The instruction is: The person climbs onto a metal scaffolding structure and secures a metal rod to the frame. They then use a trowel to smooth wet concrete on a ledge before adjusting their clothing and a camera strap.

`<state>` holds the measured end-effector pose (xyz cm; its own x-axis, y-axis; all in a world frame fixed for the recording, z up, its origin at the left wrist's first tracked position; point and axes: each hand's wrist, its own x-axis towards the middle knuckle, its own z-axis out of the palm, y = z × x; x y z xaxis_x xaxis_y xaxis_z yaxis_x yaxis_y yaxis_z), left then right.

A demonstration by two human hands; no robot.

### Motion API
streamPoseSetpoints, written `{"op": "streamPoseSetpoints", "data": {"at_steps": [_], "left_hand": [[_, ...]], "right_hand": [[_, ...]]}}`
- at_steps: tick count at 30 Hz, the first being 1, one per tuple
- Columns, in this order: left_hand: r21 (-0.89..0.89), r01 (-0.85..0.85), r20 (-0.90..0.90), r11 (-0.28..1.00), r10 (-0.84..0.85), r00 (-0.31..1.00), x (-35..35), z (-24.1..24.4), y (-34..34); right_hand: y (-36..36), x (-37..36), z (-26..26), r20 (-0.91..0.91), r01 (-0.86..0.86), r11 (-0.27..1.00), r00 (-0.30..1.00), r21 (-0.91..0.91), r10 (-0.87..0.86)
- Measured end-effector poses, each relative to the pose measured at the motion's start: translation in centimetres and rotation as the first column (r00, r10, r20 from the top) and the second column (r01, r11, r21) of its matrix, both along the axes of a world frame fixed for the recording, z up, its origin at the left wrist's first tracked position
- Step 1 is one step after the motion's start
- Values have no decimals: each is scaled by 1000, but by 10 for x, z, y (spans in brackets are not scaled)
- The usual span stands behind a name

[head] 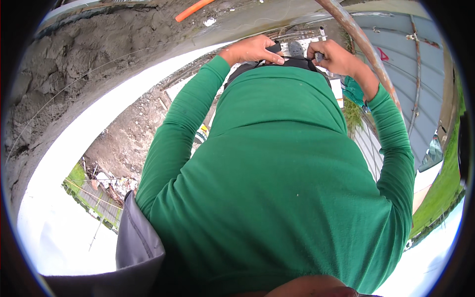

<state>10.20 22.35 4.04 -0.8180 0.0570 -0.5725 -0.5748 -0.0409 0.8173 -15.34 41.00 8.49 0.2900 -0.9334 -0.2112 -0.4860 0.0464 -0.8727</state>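
Observation:
Both hands are at the waist, at the hem of a green long-sleeved shirt (282, 159). My left hand (254, 50) appears on the picture's left and my right hand (332, 55) on its right, though the steep view makes the sides hard to settle. The hand on the left of the picture pinches a black strap (274, 47) between thumb and fingers. The other hand is curled round a dark end piece (319, 56) of what looks like the same strap or belt. A thin black cord runs between them over dark trousers (241, 72).
Rough wet mortar (74, 48) covers a surface at the upper left, with an orange pipe (193, 10) near it. A rusty metal pole (362, 41) curves close past the arm on the right. Below lie rubble-strewn ground (126, 144) and grey metal sheeting (397, 74).

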Motion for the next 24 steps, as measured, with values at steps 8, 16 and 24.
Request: {"op": "streamPoseSetpoints", "data": {"at_steps": [8,16,24], "left_hand": [[-56,-6,47,998,8,999,2,5,5],[1,39,53,999,-39,998,-8,-5,12],[-26,-44,-30,999,43,999,-41,-3,33]], "right_hand": [[23,1,-8,-16,92,995,996,37,-92],[27,6,-19,-41,258,966,965,-16,-258],[25,12,-21,-60,287,955,955,-80,-292]]}}
